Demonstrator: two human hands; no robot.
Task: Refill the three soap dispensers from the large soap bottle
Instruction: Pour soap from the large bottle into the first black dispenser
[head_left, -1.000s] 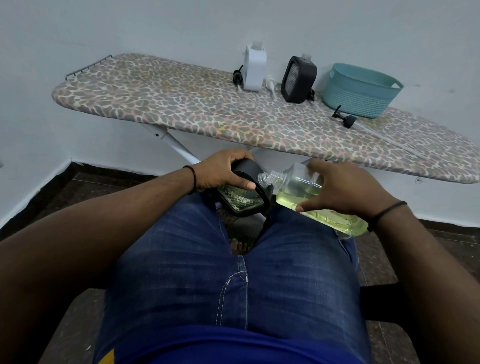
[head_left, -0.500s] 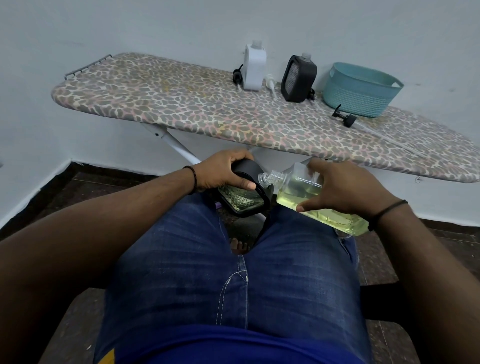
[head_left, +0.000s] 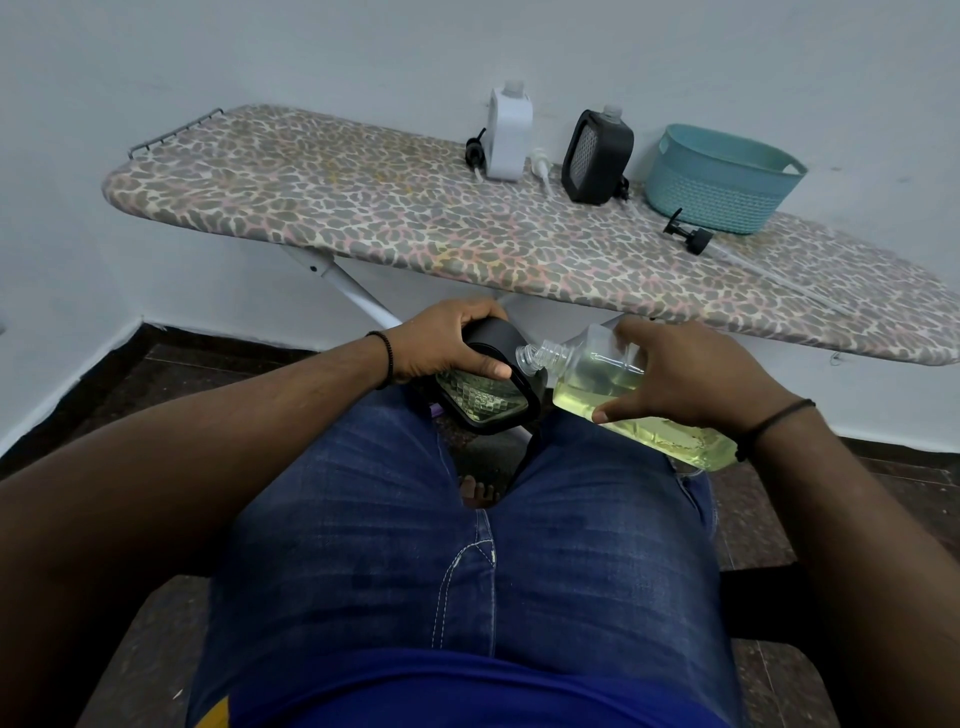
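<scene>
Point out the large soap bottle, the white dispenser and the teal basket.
large soap bottle (head_left: 582, 371), head view, on its clear shoulder beside the neck.
white dispenser (head_left: 509, 140), head view, on its front face.
teal basket (head_left: 711, 197), head view, on its woven front wall.

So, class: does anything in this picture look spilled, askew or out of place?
No spill shows. The odd part: three pump heads, a black pump, a white pump and another black pump, lie loose on the ironing board, and the white dispenser and black dispenser stand uncapped.
</scene>
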